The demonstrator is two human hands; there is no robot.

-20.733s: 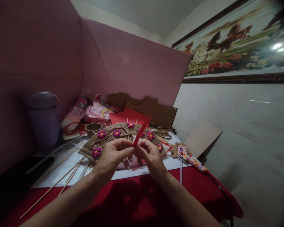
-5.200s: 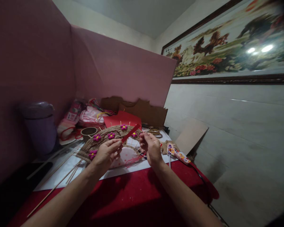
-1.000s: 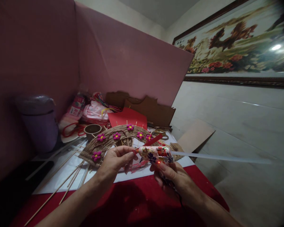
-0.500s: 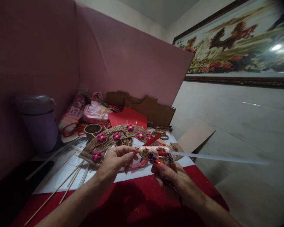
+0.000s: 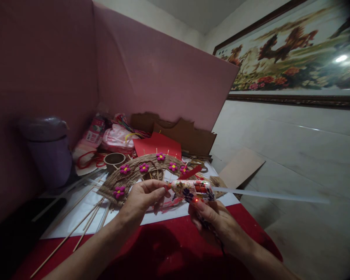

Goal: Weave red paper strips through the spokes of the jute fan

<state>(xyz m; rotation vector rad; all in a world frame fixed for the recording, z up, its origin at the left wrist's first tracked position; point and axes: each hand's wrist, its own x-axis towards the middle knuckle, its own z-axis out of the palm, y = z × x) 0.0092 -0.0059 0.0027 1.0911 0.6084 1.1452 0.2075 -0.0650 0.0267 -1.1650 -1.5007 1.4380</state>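
My right hand [image 5: 212, 217] is wrapped round a glue gun [image 5: 189, 191] with a flower-patterned body and a lit red light. A long translucent glue stick [image 5: 268, 193] sticks out of its back end toward the right. My left hand [image 5: 147, 196] is closed in a pinch at the orange nozzle tip. A narrow red strip [image 5: 191, 172] slants up from behind the nozzle; its lower end is hidden near the left fingertips. Behind both hands lies an arched, twine-covered piece [image 5: 107, 190] decorated with magenta, yellow-centred flowers [image 5: 144, 167].
Thin wooden sticks [image 5: 64, 238] lie on white sheets at the left. Behind them stand a small round cup [image 5: 114, 159] and a purple bin [image 5: 50, 159]. Scissors [image 5: 202, 168], red paper [image 5: 159, 144] and cut cardboard [image 5: 189, 134] are at the back. A red cloth [image 5: 163, 249] covers the table.
Both hands keep almost the same place. The red strip has shifted slightly to the right behind the glue gun, and the gun has moved very little.
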